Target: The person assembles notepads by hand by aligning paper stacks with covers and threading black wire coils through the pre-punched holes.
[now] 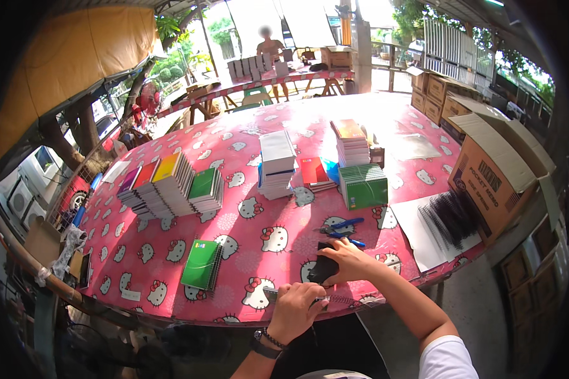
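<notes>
My left hand (295, 311) is closed at the table's near edge, fingers curled over a thin dark spiral coil (342, 300) that runs out to its right. Most of what lies under those fingers is hidden. Just above it, my right hand (348, 260) grips a small black object (323, 269) whose kind I cannot make out. Blue-handled pliers (346, 223) lie beyond the right hand, with another blue tool (354, 242) right by its fingers. A green spiral notebook pile (200, 264) rests to the left of my hands.
Notebook stacks (171, 180) stand at the left, with a white-topped stack (277, 161) and green notebooks (364, 188) farther in. Black spiral coils (447, 218) lie on a white sheet (417, 237) beside an open cardboard box (496, 170). A person (270, 47) is at a far table.
</notes>
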{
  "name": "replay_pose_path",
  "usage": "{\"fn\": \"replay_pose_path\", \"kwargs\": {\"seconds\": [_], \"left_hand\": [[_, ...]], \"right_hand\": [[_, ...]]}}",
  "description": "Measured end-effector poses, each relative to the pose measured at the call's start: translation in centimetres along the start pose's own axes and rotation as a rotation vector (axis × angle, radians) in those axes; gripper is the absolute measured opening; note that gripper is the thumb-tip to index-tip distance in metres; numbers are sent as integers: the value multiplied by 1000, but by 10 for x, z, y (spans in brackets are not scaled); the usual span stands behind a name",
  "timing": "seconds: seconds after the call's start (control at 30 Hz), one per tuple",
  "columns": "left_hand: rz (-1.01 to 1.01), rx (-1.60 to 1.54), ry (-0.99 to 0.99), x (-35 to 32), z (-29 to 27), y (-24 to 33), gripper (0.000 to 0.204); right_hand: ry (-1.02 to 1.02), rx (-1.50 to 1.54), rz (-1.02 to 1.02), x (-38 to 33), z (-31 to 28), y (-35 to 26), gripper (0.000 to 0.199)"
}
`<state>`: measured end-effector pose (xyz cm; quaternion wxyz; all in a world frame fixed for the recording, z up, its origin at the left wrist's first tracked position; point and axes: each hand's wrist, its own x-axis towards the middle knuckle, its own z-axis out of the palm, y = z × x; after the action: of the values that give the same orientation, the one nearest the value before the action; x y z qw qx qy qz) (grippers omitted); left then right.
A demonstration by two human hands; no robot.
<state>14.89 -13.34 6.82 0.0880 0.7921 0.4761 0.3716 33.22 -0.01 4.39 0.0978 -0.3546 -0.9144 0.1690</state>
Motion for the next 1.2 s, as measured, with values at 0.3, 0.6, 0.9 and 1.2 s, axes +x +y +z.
{"fn": "replay_pose_path", "kwargs": {"seconds": [0.3,0.6,0.9,1.2], "left_hand": [[-51,101,29,-7,-13,-13,27],[-20,161,61,-7,-7,-34,19],[-62,167,58,-3,-5,-39,19],[-29,118,71,8,0,-23,20]], "right_hand": [[42,924,50,-33,0,14,61],[-24,849,-45,-58,-6,-6,68],[-19,983,37,-51,-1,-9,67],[365,354,150,-49,-4,7,59]]}}
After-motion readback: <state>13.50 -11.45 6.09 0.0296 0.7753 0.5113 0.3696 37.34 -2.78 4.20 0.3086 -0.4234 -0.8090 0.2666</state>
